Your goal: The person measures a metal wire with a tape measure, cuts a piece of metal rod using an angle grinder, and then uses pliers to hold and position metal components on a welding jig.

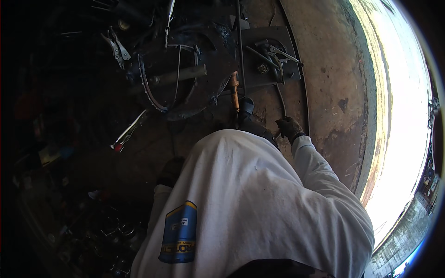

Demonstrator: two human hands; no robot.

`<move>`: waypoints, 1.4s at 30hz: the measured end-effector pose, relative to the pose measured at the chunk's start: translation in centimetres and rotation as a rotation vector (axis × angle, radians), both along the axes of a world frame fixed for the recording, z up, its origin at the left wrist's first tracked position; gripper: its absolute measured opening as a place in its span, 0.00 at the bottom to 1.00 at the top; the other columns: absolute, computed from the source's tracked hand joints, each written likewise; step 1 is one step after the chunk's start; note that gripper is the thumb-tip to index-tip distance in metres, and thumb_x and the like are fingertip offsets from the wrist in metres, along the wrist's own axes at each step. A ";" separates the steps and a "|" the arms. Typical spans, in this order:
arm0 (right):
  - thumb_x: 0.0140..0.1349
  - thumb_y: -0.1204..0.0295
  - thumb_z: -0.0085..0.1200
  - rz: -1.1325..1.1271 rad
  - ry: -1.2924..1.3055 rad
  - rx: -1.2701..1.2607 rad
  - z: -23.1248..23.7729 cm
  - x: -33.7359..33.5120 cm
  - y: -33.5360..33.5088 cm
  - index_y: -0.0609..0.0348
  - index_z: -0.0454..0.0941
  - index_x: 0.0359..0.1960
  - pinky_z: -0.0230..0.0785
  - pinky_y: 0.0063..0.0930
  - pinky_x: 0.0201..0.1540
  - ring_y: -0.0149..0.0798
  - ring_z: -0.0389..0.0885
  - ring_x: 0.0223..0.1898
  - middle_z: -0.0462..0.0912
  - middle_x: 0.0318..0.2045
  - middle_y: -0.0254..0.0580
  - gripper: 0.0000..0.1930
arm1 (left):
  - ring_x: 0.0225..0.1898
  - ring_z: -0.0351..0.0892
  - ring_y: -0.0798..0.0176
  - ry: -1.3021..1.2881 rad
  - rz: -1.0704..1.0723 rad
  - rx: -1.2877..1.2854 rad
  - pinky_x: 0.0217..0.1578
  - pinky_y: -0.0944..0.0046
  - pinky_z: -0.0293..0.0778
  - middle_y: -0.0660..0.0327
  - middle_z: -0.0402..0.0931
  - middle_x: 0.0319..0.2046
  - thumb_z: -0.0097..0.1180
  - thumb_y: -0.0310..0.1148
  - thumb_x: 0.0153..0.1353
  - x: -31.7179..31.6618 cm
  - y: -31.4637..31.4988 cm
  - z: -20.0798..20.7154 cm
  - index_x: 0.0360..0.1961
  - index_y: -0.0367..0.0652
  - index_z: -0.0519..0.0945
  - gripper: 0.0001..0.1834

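Just right of centre, the right hand (290,129) has curled fingers by the dark cable (281,99); whether they grip it, I can't tell. The left hand (170,172), left of centre, is too shadowed to read. Tugging could snag the cable on the clamp (283,54), upper right of centre.

A creased white shirt (245,190) with long sleeves (320,169) bears a blue print (178,231) trimmed in yellow on its left side; a dark band (299,135) shows at the right cuff (304,142).
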State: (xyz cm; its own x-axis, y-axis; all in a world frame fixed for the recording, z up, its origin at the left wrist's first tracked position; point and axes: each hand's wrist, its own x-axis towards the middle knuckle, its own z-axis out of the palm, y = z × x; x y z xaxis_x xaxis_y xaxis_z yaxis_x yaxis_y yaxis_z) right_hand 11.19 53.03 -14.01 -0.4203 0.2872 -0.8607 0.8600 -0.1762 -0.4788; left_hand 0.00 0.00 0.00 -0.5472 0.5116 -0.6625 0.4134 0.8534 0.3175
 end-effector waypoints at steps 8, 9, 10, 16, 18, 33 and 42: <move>0.62 0.60 0.58 0.140 -0.044 0.026 4.4 3.3 -4.6 0.65 0.77 0.53 0.68 0.30 0.23 0.33 0.76 0.22 0.83 0.31 0.44 0.23 | 0.41 0.84 0.49 -0.050 -0.161 0.001 0.45 0.55 0.78 0.51 0.84 0.36 0.57 0.31 0.50 1.3 -2.3 -1.4 0.30 0.45 0.85 0.07; 0.62 0.60 0.58 0.139 -0.032 0.030 4.8 3.9 -4.9 0.65 0.78 0.51 0.68 0.30 0.23 0.33 0.76 0.21 0.83 0.30 0.44 0.22 | 0.40 0.84 0.49 -0.035 -0.140 0.015 0.45 0.54 0.78 0.51 0.84 0.36 0.57 0.31 0.50 1.2 -1.2 1.2 0.27 0.44 0.85 0.06; 0.62 0.60 0.58 0.098 -0.030 0.035 4.9 4.6 -5.2 0.65 0.77 0.53 0.68 0.30 0.23 0.33 0.76 0.21 0.83 0.31 0.44 0.23 | 0.40 0.84 0.49 -0.043 -0.139 0.007 0.45 0.54 0.78 0.51 0.84 0.36 0.57 0.31 0.50 1.4 -1.1 0.8 0.27 0.44 0.85 0.06; 0.61 0.60 0.60 -0.011 -0.072 0.090 5.3 8.1 -6.3 0.64 0.72 0.60 0.68 0.30 0.24 0.33 0.77 0.23 0.83 0.35 0.47 0.29 | 0.41 0.84 0.48 -0.047 -0.212 0.028 0.45 0.54 0.78 0.50 0.84 0.37 0.57 0.31 0.51 5.6 -6.3 -8.4 0.29 0.42 0.85 0.07; 0.61 0.59 0.61 -0.024 -0.067 0.082 5.6 9.3 -6.4 0.64 0.70 0.63 0.69 0.30 0.25 0.33 0.77 0.25 0.83 0.36 0.48 0.31 | 0.41 0.84 0.48 -0.057 -0.225 0.039 0.45 0.54 0.78 0.49 0.84 0.38 0.57 0.31 0.51 6.6 -7.2 -10.1 0.29 0.42 0.85 0.08; 0.62 0.56 0.55 0.211 -0.154 0.418 6.0 11.9 -1.2 0.60 0.75 0.60 0.74 0.34 0.49 0.41 0.83 0.49 0.82 0.51 0.52 0.27 | 0.40 0.83 0.47 -0.179 -0.390 -0.034 0.44 0.53 0.77 0.48 0.83 0.38 0.56 0.33 0.54 5.5 -0.7 -10.1 0.33 0.40 0.85 0.10; 0.62 0.62 0.57 -0.031 -0.099 0.009 4.1 13.2 13.4 0.62 0.71 0.62 0.70 0.30 0.26 0.35 0.79 0.28 0.83 0.34 0.42 0.28 | 0.36 0.82 0.50 -0.475 0.672 -0.319 0.41 0.53 0.75 0.49 0.83 0.36 0.53 0.40 0.61 7.0 17.0 -2.0 0.34 0.39 0.83 0.15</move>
